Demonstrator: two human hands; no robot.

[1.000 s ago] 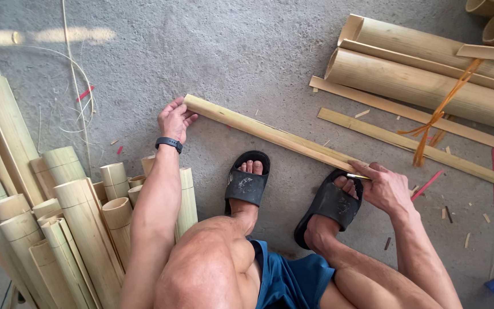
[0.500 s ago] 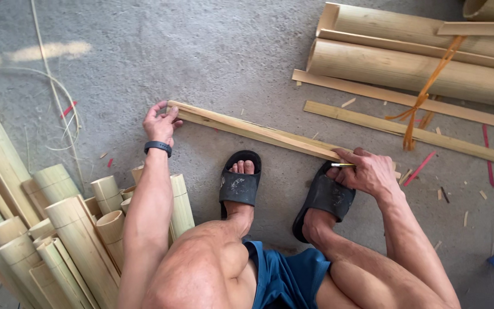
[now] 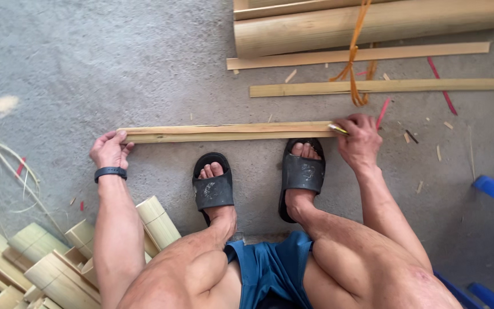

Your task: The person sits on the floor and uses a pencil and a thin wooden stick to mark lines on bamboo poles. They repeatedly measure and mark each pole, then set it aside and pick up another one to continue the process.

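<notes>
A long, pale yellow split bamboo slat lies level across the rough grey concrete floor, just ahead of the toes of two black rubber slide sandals. Its surface is smooth and straw-coloured, with a dark lengthwise seam running along the middle.

The left hand, a black band on its wrist, cups the slat's left end, fingers curled around it from below and thumb at the top edge. The right hand is closed over the slat's right end, fingers pressed together on top; a thin, pale, pointed object is pinched there against the wood, too small to identify.

Beyond the slat, well apart from it, lie two more flat bamboo strips and thick round bamboo culms, crossed by a loose orange strap. Short cut bamboo tube sections, hollow at their ends, are heaped by the left knee. Small chips and red scraps dot the floor at the right.
</notes>
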